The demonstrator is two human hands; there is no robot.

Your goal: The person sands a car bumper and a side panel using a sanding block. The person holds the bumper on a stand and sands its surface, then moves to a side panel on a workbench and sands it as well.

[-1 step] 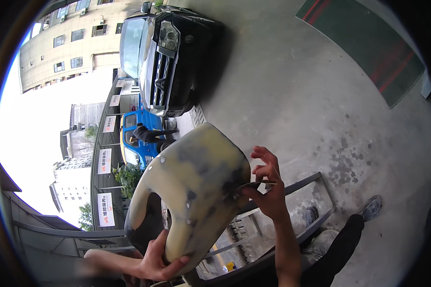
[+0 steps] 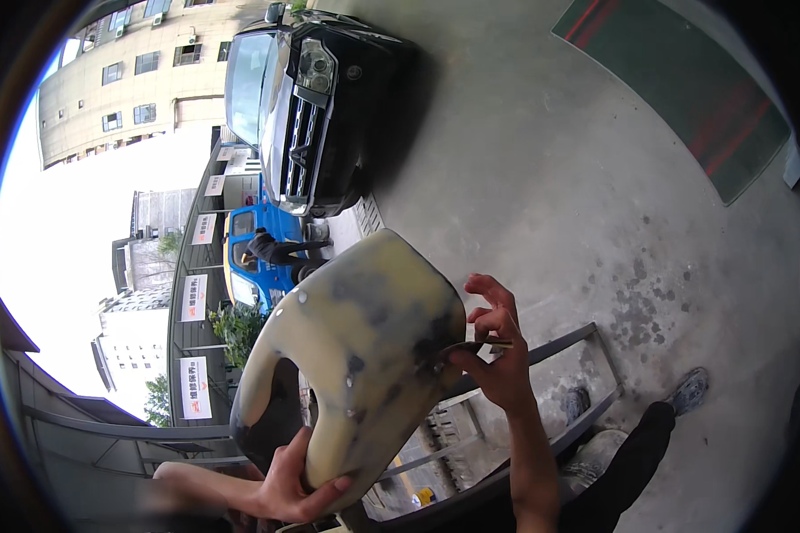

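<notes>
A curved body panel (image 2: 364,311), yellowish with grey and near-black patches, is tilted in front of me on a metal stand. It has a deep notch on its left side and a few pale spots that look like water drops. My left hand (image 2: 298,484) grips the panel's lower edge, thumb on one side and fingers partly hidden. My right hand (image 2: 500,351) pinches a thin, dark, bent sheet (image 2: 480,345) between thumb and fingers, its far edge at the panel's dark patch by the right rim. The other fingers are raised and curled. Whether the sheet is sandpaper I cannot tell.
A grey metal frame (image 2: 556,345) runs under and right of the panel. A yellow can (image 2: 424,496) sits below. Beyond are a black car (image 2: 329,115), a blue vehicle (image 2: 244,226) with a person (image 2: 276,249) bending beside it, and a dark green panel (image 2: 676,98) on the concrete.
</notes>
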